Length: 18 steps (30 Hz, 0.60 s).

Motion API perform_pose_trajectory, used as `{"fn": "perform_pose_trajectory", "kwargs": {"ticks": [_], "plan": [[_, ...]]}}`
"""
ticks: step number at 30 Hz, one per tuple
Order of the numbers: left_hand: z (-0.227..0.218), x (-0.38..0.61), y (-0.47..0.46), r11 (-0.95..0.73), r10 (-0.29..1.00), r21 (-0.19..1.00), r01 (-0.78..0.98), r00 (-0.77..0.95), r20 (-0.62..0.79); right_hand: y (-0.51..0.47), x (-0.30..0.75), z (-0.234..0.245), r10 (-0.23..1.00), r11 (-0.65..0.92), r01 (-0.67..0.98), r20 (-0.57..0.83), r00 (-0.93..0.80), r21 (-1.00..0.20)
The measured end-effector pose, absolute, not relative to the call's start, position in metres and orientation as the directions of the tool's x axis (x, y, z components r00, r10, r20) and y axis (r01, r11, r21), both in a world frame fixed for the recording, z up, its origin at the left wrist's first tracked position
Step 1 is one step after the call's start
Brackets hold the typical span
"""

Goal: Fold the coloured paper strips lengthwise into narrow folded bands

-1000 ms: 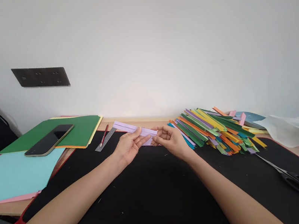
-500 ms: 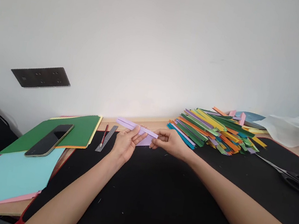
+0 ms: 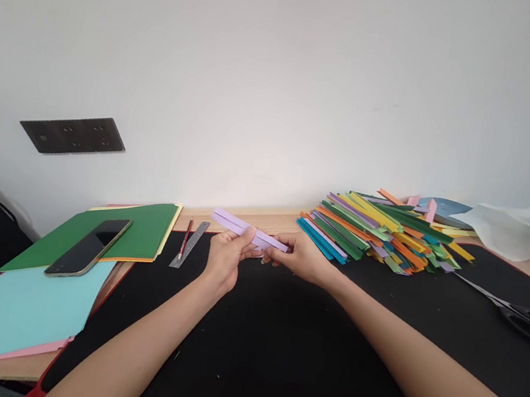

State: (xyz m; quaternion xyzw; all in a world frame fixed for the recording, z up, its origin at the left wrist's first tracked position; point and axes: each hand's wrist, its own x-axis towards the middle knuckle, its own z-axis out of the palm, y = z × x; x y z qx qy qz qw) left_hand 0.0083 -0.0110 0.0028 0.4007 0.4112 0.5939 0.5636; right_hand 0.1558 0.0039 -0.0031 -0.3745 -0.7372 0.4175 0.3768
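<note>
A long lilac paper strip (image 3: 240, 225), folded lengthwise, is held just above the black desk mat (image 3: 272, 341). My left hand (image 3: 226, 256) pinches its middle with thumb and fingers closed. My right hand (image 3: 303, 258) grips the strip's right end, fingers curled round it. The strip's left end sticks out free past my left hand, tilted up toward the wall. Close to the right of my right hand lies a pile of several folded coloured paper strips (image 3: 380, 230).
A metal ruler (image 3: 190, 244) and a red pencil (image 3: 185, 238) lie left of my hands. Green card (image 3: 138, 235) with a phone (image 3: 87, 255) on it, and light blue sheets (image 3: 20, 314), are at the left. Scissors (image 3: 518, 316) and crumpled white plastic (image 3: 516, 231) are at the right.
The lilac strip was open and flat a second ago; both hands have closed it into a narrower fold, and my left fingers went from spread under it to pinched on it.
</note>
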Motion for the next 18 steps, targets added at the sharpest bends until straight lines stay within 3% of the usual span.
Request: {"fn": "perform_pose_trajectory", "kwargs": {"ticks": [3,11,14,18], "plan": [[0.003,0.006,-0.008,-0.054,0.998,0.934,-0.354,-0.047,0.04,0.003,0.159,-0.001,0.852,0.374,0.191,0.255,-0.458,-0.908],[0.018,-0.006,-0.003,-0.123,0.988,0.903,-0.411,-0.137,0.072,0.01,0.176,-0.002,0.9,0.185,0.113,0.122,-0.418,-0.976],[0.019,0.001,-0.01,-0.132,0.986,0.898,-0.421,-0.15,0.075,0.012,0.178,-0.002,0.865,0.197,0.032,0.158,-0.477,-0.98],[0.007,0.012,-0.015,-0.103,0.995,0.937,-0.335,-0.045,0.093,0.011,0.171,-0.004,0.855,0.242,-0.017,0.221,-0.47,-0.97]]}}
